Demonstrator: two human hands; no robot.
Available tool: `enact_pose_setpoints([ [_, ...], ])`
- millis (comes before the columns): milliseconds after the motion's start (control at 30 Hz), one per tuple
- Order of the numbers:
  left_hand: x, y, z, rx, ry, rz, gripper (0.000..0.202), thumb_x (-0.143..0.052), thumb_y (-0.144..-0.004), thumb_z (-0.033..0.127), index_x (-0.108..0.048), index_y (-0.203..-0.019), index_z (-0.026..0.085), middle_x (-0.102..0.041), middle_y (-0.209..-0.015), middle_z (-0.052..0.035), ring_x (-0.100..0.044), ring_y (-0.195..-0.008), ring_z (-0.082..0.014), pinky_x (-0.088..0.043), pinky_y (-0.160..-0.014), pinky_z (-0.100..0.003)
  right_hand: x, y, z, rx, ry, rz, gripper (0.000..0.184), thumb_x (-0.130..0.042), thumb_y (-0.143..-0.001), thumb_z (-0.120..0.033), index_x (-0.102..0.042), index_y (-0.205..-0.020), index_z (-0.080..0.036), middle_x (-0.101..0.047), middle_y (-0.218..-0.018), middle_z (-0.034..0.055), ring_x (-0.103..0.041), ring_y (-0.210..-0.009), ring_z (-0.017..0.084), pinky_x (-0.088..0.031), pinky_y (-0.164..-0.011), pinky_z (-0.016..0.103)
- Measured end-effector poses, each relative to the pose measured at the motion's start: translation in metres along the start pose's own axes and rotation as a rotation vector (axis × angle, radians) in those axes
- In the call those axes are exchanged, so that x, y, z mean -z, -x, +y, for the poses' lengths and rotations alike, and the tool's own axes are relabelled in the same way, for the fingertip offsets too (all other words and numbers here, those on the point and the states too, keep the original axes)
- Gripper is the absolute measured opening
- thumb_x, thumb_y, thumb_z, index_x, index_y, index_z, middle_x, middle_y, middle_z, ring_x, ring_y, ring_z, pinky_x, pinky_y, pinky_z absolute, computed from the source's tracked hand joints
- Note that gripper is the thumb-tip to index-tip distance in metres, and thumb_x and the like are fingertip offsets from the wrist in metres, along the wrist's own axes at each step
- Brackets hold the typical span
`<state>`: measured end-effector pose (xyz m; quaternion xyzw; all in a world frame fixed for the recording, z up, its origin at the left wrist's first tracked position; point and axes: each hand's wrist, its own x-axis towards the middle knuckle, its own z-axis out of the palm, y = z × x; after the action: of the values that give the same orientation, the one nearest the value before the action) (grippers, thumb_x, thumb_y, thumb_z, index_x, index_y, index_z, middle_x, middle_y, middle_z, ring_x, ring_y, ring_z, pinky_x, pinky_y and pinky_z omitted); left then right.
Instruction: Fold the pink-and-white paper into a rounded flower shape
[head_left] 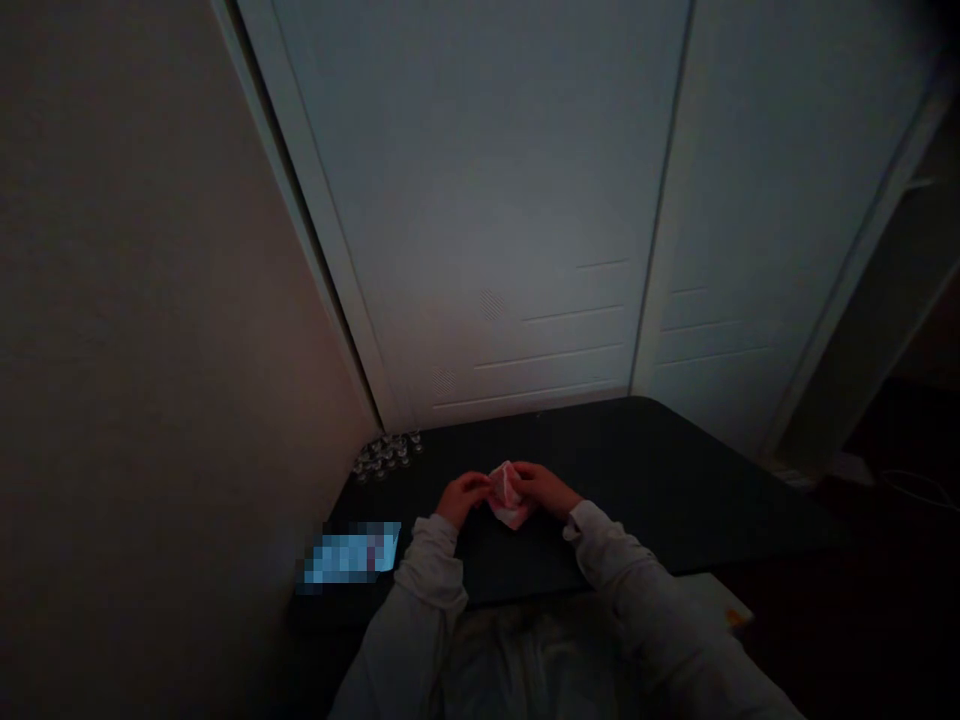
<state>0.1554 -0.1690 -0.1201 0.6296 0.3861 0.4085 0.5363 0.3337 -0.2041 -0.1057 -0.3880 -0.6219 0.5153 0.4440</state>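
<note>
Over the near middle of the black table (pixel 600 470), a small pink-and-white folded piece, looking like paper (pixel 511 512), is between my hands. Its upper part rises to a point, and a lower flap hangs toward me. My left hand (pixel 463 496) pinches its left edge with thumb and fingertips. From the right, my right hand (pixel 549 490) has its fingers closed on the upper side of the piece. Dim light hides the finer folds and some of the fingertips.
At the back left corner stand several small shiny pieces (pixel 386 455). A bluish, pixelated flat rectangle (pixel 351 556) lies at the left edge. White panelled doors (pixel 495 200) rise behind the table, with a wall (pixel 165 350) on the left. A pale box-like item (pixel 712 600) shows below the right front edge.
</note>
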Motion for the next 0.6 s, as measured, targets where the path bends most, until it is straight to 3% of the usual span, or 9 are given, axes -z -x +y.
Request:
enact_pose_setpoints([
  [267,-0.002,-0.003,-0.006,0.082,0.252,0.126,0.037,-0.068,-0.051,0.023,-0.053,-0.084,0.013,-0.061,-0.079,-0.0077,-0.056,-0.066,-0.0140,-0.041,-0.057,-0.024,-0.003,-0.006,0.010,0.000,0.055,0.157,0.014,-0.048,-0.064,-0.022,-0.051,-0.075,-0.015,-0.056,-0.070,-0.0009,-0.051,-0.062,0.011,-0.041,-0.058,0.022],
  [467,-0.005,-0.001,0.004,0.132,0.357,0.157,0.029,-0.066,-0.053,0.023,-0.057,-0.078,0.013,-0.061,-0.074,-0.0055,-0.053,-0.056,-0.0095,-0.040,-0.053,-0.023,-0.003,-0.007,0.012,0.016,0.102,0.183,0.011,-0.044,-0.065,-0.021,-0.048,-0.073,-0.015,-0.053,-0.067,-0.0024,-0.048,-0.058,0.009,-0.039,-0.053,0.020],
  [600,-0.007,0.002,0.008,0.147,0.366,0.150,0.028,-0.066,-0.053,0.021,-0.058,-0.078,0.012,-0.061,-0.073,-0.0059,-0.053,-0.059,-0.0107,-0.040,-0.055,-0.023,-0.002,-0.006,0.012,0.011,0.127,0.196,0.010,-0.044,-0.065,-0.021,-0.047,-0.072,-0.015,-0.052,-0.064,-0.0029,-0.047,-0.056,0.009,-0.038,-0.051,0.019],
])
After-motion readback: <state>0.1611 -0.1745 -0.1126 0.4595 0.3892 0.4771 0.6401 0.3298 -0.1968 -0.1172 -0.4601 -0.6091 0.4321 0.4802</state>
